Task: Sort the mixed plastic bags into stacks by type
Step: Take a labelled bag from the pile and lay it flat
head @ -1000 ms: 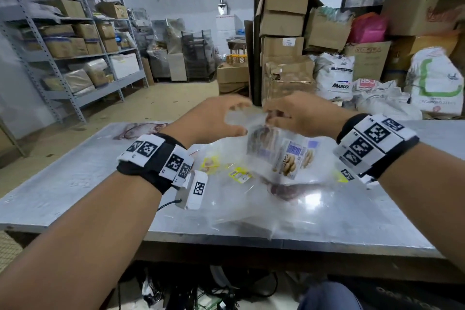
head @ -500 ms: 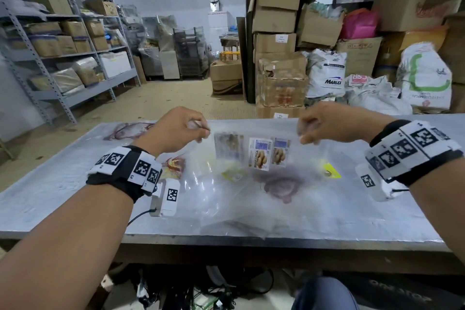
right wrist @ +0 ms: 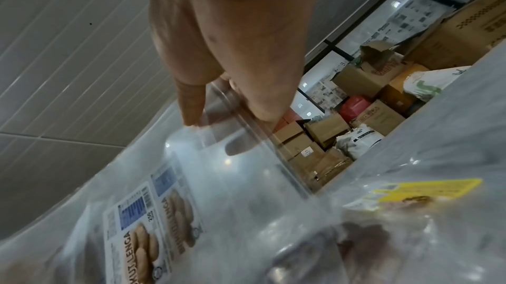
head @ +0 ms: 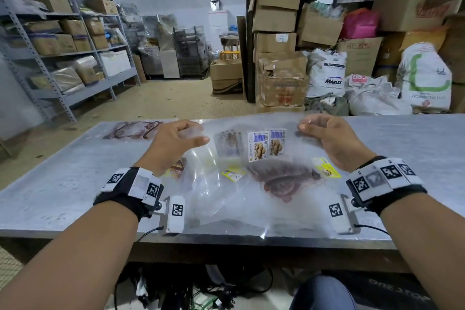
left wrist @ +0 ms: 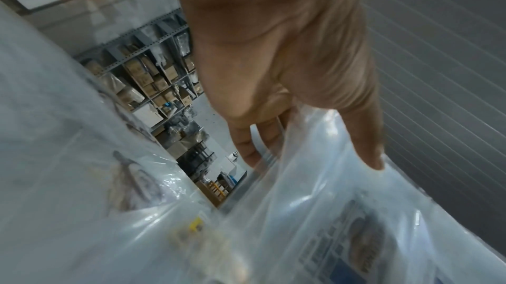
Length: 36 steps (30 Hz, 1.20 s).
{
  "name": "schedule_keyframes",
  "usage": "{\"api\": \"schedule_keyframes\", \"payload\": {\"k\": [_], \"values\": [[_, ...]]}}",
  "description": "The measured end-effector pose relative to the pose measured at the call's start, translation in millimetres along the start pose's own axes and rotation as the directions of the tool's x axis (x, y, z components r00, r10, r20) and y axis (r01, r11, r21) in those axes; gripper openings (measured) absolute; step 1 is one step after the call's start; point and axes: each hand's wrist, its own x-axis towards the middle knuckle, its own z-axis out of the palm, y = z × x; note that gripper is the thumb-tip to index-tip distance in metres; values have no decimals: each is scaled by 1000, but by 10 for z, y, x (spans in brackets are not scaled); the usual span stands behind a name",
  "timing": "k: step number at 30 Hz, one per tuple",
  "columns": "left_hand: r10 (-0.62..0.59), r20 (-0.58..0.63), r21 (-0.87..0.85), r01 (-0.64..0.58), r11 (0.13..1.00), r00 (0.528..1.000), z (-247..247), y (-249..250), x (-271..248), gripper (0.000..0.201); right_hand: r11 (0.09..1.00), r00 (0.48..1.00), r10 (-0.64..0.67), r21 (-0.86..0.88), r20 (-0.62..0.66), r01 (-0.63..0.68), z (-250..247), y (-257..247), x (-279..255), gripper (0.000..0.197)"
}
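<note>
Clear, glossy film is what both hands are working with: the left hand (head: 176, 145) pinches one top corner of a transparent bag (head: 251, 143) and the right hand (head: 324, 138) pinches the other, thumb against fingers in each case, so the sheet hangs stretched between them just above the far half of the metal table (head: 63, 184). The wrist views confirm it, with the left hand's fingers (left wrist: 246, 148) curled behind the film and the right hand's fingertips (right wrist: 191, 113) nipping the thickened top edge. This looks like the identify-and-square-up step of the sort: the bag is held open to view, its printed biscuit labels (head: 266, 145) facing the person, white and blue with tan biscuit shapes. Beneath it lies the unsorted pile (head: 251, 184), slippery overlapping sheets showing a reddish-brown fish print (head: 284, 181) and small yellow labels (head: 327, 171). At the far left of the table a separate fish-printed bag (head: 133, 129) lies flat, likely one started stack. The next move, as a judgement, calls for carrying the held bag clear of the pile and laying it flat on its own spot, keeping both corners taut so the limp film does not fold or drag neighbours along.
</note>
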Motion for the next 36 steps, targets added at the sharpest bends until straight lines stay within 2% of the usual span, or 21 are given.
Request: {"api": "schedule_keyframes", "payload": {"k": [3, 5, 6, 9, 13, 16, 20, 23, 28, 32, 36], "values": [[-50, 43, -139, 55, 989, 998, -33, -114, -77, 18, 1000, 1000, -5, -3, -1, 5, -43, 72, -3, 10], [-81, 50, -209, 90, 974, 995, -18, -178, -98, 43, 1000, 1000, -7, 13, -4, 7, -57, 99, -18, 11], [-96, 40, -214, 103, 971, 995, 16, -181, -107, 42, 1000, 1000, -11, 14, -7, 12, -57, 113, -24, 13], [-127, 9, -219, 126, 968, 992, 145, -127, -148, 17, 999, 999, -39, 16, -11, 40, -24, 125, -42, 17], [-76, -58, -304, 55, 951, 995, 149, -138, -92, 12, 991, 993, -105, 81, -53, 109, -25, 81, -34, 19], [-53, -58, -291, 34, 956, 997, 159, -122, -84, 16, 990, 993, -115, 81, -36, 117, -45, 65, -53, 22], [-75, -26, -315, 63, 947, 997, 193, -161, -125, 34, 994, 997, -83, 77, 0, 82, -30, 130, -116, 30], [-90, -13, -309, 82, 948, 996, 240, -190, -158, 34, 997, 998, -65, 40, 5, 65, -31, 223, -146, 28], [-66, -69, -321, 40, 946, 995, 236, -194, -119, 20, 995, 993, -104, -6, -55, 104, -4, 228, -136, 20], [-41, -84, -323, 11, 946, 996, 196, -162, -101, 34, 991, 990, -133, -29, -48, 132, -4, 185, -114, 18], [-79, -88, -357, 42, 933, 993, 253, -205, -121, 37, 995, 994, -100, -24, -51, 99, 2, 241, -127, 20]]}}
